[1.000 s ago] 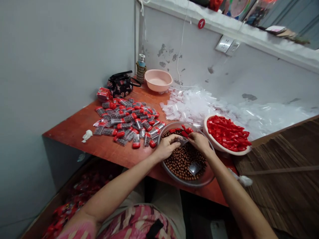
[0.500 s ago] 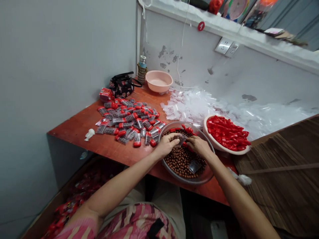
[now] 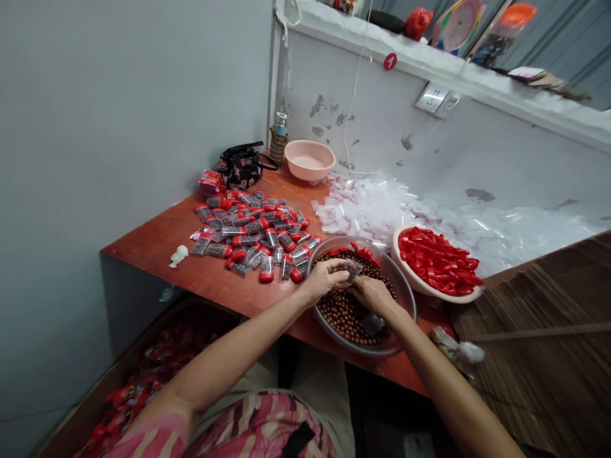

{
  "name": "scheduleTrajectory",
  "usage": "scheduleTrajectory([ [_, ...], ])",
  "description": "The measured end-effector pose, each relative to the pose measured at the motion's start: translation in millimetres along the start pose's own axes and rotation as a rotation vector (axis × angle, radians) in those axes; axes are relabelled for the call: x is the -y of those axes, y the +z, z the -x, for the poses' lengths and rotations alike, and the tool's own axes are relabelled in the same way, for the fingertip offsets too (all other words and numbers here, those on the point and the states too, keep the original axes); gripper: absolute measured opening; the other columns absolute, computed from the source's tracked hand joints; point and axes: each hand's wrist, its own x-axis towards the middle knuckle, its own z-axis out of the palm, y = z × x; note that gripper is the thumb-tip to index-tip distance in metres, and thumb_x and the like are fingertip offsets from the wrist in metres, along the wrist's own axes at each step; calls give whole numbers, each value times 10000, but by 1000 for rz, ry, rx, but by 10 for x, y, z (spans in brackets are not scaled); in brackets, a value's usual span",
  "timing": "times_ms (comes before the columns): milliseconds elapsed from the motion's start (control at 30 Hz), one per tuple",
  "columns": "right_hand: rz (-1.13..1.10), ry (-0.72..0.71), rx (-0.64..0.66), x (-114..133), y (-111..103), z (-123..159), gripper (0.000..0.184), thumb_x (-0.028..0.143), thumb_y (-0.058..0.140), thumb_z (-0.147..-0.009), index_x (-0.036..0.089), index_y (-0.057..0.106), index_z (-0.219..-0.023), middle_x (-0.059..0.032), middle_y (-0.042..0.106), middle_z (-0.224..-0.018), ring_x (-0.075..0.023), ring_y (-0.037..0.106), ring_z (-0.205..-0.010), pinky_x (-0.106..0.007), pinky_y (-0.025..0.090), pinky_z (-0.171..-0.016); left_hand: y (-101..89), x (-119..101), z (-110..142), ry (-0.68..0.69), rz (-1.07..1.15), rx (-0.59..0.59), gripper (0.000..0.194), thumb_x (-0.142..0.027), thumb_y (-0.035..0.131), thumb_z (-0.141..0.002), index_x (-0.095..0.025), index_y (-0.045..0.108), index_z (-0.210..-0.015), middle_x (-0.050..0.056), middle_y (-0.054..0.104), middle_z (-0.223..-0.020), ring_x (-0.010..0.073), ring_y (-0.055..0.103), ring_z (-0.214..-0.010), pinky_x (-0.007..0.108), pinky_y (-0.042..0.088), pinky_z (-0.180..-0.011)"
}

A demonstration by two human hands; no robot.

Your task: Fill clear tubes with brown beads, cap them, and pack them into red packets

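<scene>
A grey metal basin (image 3: 405, 299) holds many small round brown balls (image 3: 341, 312). Over it, my left hand (image 3: 324, 278) pinches a small clear plastic container (image 3: 352, 270) that looks filled with dark balls. My right hand (image 3: 375, 296) is just below and right of that container, its fingers curled down at the balls; what they hold, if anything, is hidden. Another clear container (image 3: 372, 324) lies on the balls near the right wrist. Several red caps (image 3: 365, 252) rest along the basin's far side.
Filled red-capped containers (image 3: 258, 232) are heaped on the red table (image 3: 153, 245) at left. Right of the basin stands a bowl of red caps (image 3: 436, 261). Behind lie clear empty containers (image 3: 382, 203), a pink basin (image 3: 310, 159) and a black bag (image 3: 241, 166). Cardboard (image 3: 539, 337) is at right.
My right hand has moved down and left, from beside the container's top to the balls beneath it. My left hand still holds the container. The camera view has shifted slightly.
</scene>
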Motion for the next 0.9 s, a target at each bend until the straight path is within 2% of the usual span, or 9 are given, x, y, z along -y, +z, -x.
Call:
scheduleTrajectory([
  [100,-35,-2,9,0,8,-23,270,290,434,-847,206,542,-1080,-89,630,-1055,-215,591,-933,-278,408,-751,-12,10,-8,-14,-5,-3,413,-299,729,-589,-124,639,-951,76,655,-928,168,602,-792,307,484,-725],
  [333,-183,-58,51,-114,-90,63,182,251,516,-782,212,617,-928,-31,657,-929,-175,606,-847,-253,429,-756,-44,-1,-6,-70,30,66,424,-328,715,-622,-139,631,-991,93,646,-928,166,614,-766,308,491,-705],
  [400,-292,-28,-24,-164,-116,117,199,273,488,-805,197,594,-956,-41,640,-952,-174,593,-872,-273,433,-785,-37,-6,2,-57,4,66,416,-331,711,-625,-138,630,-985,91,642,-942,161,609,-767,313,491,-710],
  [533,-680,76,-330,-228,-206,237,256,346,471,-824,198,537,-1022,-50,612,-996,-183,573,-916,-323,441,-823,-24,2,11,-26,-93,74,416,-326,672,-664,-133,607,-1027,95,633,-987,177,602,-811,324,491,-718],
  [633,-822,65,-506,-169,-353,320,276,356,478,-828,209,510,-1060,-49,600,-1009,-184,566,-927,-329,445,-822,-34,15,16,72,-301,81,357,-301,628,-702,-141,619,-1021,94,633,-1028,208,587,-900,332,478,-769],
  [767,-704,-45,-564,42,-538,374,245,316,496,-831,223,531,-1055,-46,603,-1000,-182,565,-925,-325,437,-834,-38,4,47,280,-613,67,263,-251,560,-754,-167,651,-986,62,655,-1021,203,574,-961,305,409,-881],
  [900,-522,-134,-519,199,-546,358,210,288,468,-846,220,541,-1032,-56,609,-960,-186,567,-903,-332,444,-819,-8,-20,104,360,-723,79,250,-230,514,-785,-191,656,-987,32,672,-983,190,595,-920,277,410,-854],
])
